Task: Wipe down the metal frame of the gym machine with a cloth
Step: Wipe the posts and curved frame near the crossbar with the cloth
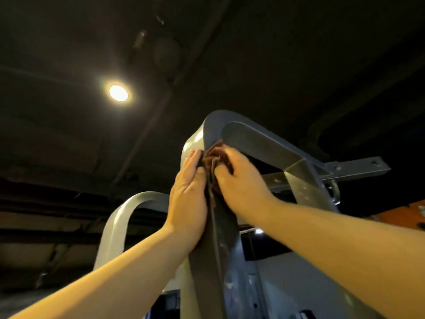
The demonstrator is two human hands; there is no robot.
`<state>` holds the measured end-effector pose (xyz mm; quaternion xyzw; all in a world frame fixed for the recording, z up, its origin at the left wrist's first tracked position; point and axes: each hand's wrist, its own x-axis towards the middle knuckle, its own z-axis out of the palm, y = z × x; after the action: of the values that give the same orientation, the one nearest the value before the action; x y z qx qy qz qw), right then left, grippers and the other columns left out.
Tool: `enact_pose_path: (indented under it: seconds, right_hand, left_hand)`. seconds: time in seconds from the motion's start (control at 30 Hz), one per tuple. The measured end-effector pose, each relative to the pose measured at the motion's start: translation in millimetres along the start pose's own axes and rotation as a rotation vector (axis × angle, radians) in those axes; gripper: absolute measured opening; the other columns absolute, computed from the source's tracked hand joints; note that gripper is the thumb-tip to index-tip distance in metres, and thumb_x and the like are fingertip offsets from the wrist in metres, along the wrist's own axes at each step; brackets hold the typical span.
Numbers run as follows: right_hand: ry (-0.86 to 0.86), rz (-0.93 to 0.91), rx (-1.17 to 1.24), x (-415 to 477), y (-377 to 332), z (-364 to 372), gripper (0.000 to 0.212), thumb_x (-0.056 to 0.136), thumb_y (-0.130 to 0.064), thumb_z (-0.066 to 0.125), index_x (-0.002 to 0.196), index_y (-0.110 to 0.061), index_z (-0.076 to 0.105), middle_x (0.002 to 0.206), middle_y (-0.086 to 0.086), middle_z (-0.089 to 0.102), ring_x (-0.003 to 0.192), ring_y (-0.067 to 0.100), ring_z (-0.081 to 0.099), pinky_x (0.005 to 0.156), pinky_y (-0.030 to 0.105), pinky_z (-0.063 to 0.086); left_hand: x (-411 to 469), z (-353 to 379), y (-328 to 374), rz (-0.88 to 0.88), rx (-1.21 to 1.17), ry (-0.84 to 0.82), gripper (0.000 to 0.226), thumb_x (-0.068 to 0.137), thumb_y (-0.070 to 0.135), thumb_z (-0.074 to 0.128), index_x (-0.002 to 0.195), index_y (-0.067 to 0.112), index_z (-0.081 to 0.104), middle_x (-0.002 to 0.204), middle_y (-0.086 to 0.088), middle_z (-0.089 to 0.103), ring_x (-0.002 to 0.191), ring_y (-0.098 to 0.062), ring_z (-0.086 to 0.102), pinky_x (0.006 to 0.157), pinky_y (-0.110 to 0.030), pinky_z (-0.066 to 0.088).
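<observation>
Rust-brown cloth gripped in your right hand meets the top bend of the metal frame at mid-picture, your left hand pressed flat alongside, so wiping seems underway, not finished.

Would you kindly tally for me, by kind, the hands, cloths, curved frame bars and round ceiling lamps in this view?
hands: 2, the left hand and the right hand
cloth: 1
curved frame bars: 2, the near bar and the far bar
round ceiling lamp: 1
total: 6

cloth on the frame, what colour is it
Reddish brown, a dark rust tone. The cloth shows in the head view, bunched in the right hand.
</observation>
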<state>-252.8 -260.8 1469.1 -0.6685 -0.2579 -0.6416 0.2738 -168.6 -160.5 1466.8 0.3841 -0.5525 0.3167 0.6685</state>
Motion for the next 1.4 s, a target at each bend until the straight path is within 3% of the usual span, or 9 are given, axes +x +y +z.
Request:
enact_pose_path:
  seconds: [0.07, 0.17, 0.3, 0.53, 0.73, 0.8, 0.97, 1.1, 1.4]
  right_hand:
    - [0.012, -0.02, 0.018, 0.7, 4.4, 6.9, 0.027, 0.105, -0.027, 0.051, 0.131, -0.034, 0.057, 0.13, -0.013, 0.059, 0.115, -0.001, 0.057, 0.095, 0.017, 0.048]
    - [0.018, -0.095, 0.046, -24.8, 11.5, 12.5, 0.027, 0.105, -0.027, 0.049, 0.13, -0.033, 0.056, 0.132, -0.015, 0.056, 0.122, 0.001, 0.055, 0.102, 0.022, 0.049]
    - [-0.031, -0.118, 0.039, -30.8, 13.8, 9.1, 0.034, 0.106, -0.024, 0.047, 0.138, -0.035, 0.05, 0.14, -0.02, 0.047, 0.126, -0.004, 0.049, 0.098, 0.012, 0.043]
    - [0.015, -0.055, 0.006, 18.6, 9.7, 12.2, 0.031, 0.106, -0.027, 0.049, 0.136, -0.025, 0.054, 0.133, -0.007, 0.055, 0.119, 0.006, 0.056, 0.095, 0.017, 0.046]
    - [-0.05, -0.058, 0.087, -32.9, 10.4, 4.8, 0.025, 0.104, -0.025, 0.053, 0.127, -0.033, 0.052, 0.122, -0.011, 0.058, 0.103, -0.001, 0.063, 0.083, 0.019, 0.056]
    - [-0.047, -0.064, 0.074, -51.3, 7.9, 8.8, 0.022, 0.103, -0.03, 0.052, 0.125, -0.03, 0.052, 0.126, -0.012, 0.054, 0.11, 0.001, 0.06, 0.087, 0.02, 0.056]
    - [-0.013, -0.033, 0.021, -13.7, 5.9, 8.8, 0.035, 0.108, -0.033, 0.045, 0.142, -0.028, 0.046, 0.134, -0.013, 0.05, 0.113, -0.003, 0.053, 0.088, 0.01, 0.049]
    - [0.034, -0.069, -0.075, 14.2, 9.0, 10.3, 0.035, 0.109, -0.031, 0.044, 0.143, -0.023, 0.049, 0.136, -0.008, 0.052, 0.101, -0.006, 0.05, 0.071, -0.005, 0.038]
    - [-0.015, -0.178, -0.05, -20.0, 21.7, 6.4, 0.029, 0.107, -0.027, 0.047, 0.136, -0.028, 0.053, 0.132, -0.017, 0.053, 0.114, -0.012, 0.053, 0.089, -0.001, 0.041]
  left_hand:
    - [-2.7, -0.6, 1.2, 0.006, 0.006, -0.021, 0.047, 0.095, 0.037, 0.054, 0.142, 0.039, 0.06, 0.151, 0.007, 0.055, 0.14, -0.014, 0.052, 0.122, -0.045, 0.036]
    - [-4.9, -1.1, 0.9, -0.01, 0.009, -0.02, 0.037, 0.109, 0.022, 0.048, 0.138, 0.04, 0.061, 0.15, 0.004, 0.055, 0.138, -0.014, 0.054, 0.121, -0.044, 0.039]
    - [-2.6, -2.9, 0.1, 0.013, 0.057, -0.005, 0.039, 0.107, 0.023, 0.049, 0.141, 0.038, 0.06, 0.15, 0.004, 0.056, 0.139, -0.015, 0.054, 0.121, -0.045, 0.039]
    - [-1.2, -0.7, -0.3, 0.057, 0.097, 0.009, 0.053, 0.093, 0.039, 0.052, 0.144, 0.027, 0.06, 0.148, -0.001, 0.059, 0.139, -0.017, 0.053, 0.121, -0.047, 0.038]
    - [-4.3, -2.4, -2.1, 0.038, 0.065, -0.007, 0.048, 0.098, 0.036, 0.052, 0.146, 0.035, 0.058, 0.152, 0.005, 0.054, 0.142, -0.016, 0.05, 0.123, -0.047, 0.035]
    - [-6.9, -3.7, -3.9, 0.039, 0.039, -0.035, 0.048, 0.101, 0.033, 0.053, 0.149, 0.03, 0.055, 0.155, 0.003, 0.051, 0.144, -0.018, 0.049, 0.123, -0.047, 0.036]
    - [-5.0, -1.9, -3.9, 0.051, 0.045, -0.016, 0.043, 0.105, 0.026, 0.052, 0.148, 0.029, 0.057, 0.153, 0.003, 0.054, 0.143, -0.015, 0.049, 0.123, -0.046, 0.036]
    - [-0.9, -1.3, -5.2, 0.06, 0.085, -0.031, 0.049, 0.097, 0.032, 0.052, 0.146, 0.028, 0.059, 0.154, -0.005, 0.053, 0.145, -0.025, 0.047, 0.122, -0.051, 0.037]
    - [-4.0, -3.5, -9.2, 0.09, 0.041, -0.021, 0.05, 0.098, 0.035, 0.054, 0.147, 0.03, 0.057, 0.154, 0.004, 0.053, 0.144, -0.016, 0.048, 0.123, -0.046, 0.036]
